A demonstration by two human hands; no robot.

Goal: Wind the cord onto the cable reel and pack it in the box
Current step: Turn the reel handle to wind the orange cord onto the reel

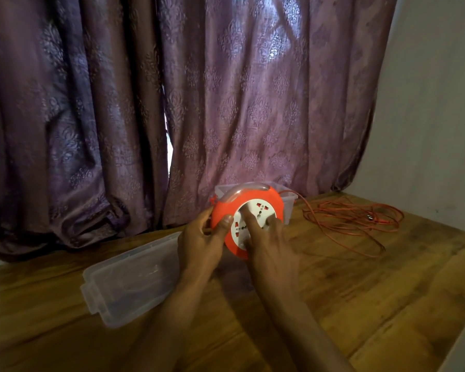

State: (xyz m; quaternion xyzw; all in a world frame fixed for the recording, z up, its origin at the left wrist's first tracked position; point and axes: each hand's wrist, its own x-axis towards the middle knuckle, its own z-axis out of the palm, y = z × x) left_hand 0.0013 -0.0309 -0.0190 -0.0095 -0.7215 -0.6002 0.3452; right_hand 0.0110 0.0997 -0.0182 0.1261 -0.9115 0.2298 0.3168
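Winding step: left hand grips cable reel rim above table, right hand fingers on white hub, cord mostly loose; next, crank hub, then box.

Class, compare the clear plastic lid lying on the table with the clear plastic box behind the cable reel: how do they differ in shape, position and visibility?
The lid is shallow and flat; the box is deeper, with upright walls. The lid lies near the table's left side, fully in view; the box stands by the curtain, mostly hidden behind the cable reel. Both are clear plastic.
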